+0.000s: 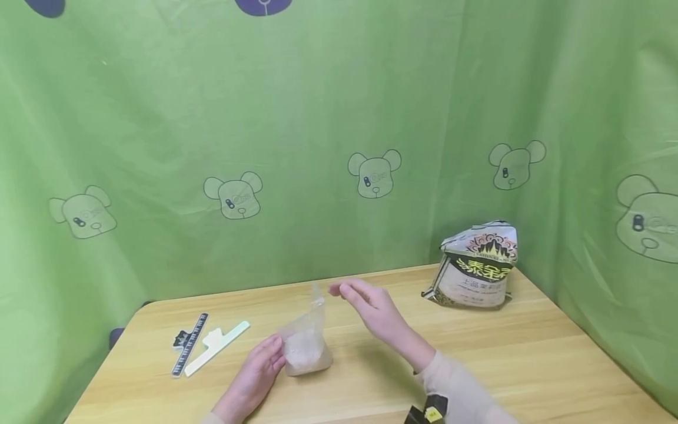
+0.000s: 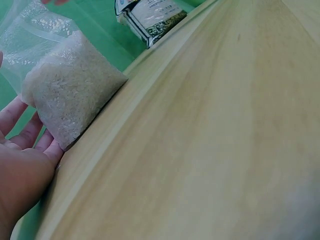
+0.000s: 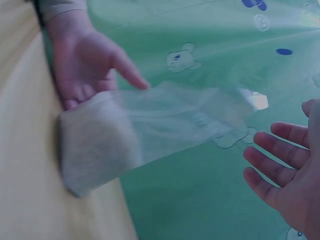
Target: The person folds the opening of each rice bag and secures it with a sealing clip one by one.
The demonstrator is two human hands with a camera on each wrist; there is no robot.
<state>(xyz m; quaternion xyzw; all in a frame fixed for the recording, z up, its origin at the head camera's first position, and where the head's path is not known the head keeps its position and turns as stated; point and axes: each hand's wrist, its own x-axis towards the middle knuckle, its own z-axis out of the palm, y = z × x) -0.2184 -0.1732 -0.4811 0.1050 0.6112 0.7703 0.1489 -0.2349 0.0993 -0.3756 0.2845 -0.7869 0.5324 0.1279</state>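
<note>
A clear plastic bag (image 1: 307, 350) stands on the table, its lower part filled with rice (image 2: 75, 87) and its loose clear top rising above. At the bag's left side is my left hand (image 1: 256, 368); its fingers (image 2: 31, 131) touch the bag low down, and the thumb lies near the upper edge of the rice. My right hand (image 1: 373, 306) hovers to the right of the bag's top, holding nothing. Its fingers (image 3: 272, 162) are spread and loosely bent, apart from the plastic in the right wrist view.
Two long bag clips lie at the left of the table (image 1: 529, 353): a black patterned clip (image 1: 189, 344) and a pale green and white clip (image 1: 217, 347). A larger printed rice bag (image 1: 477, 268) stands at the back right. Green curtain (image 1: 318, 118) surrounds the table's back and sides.
</note>
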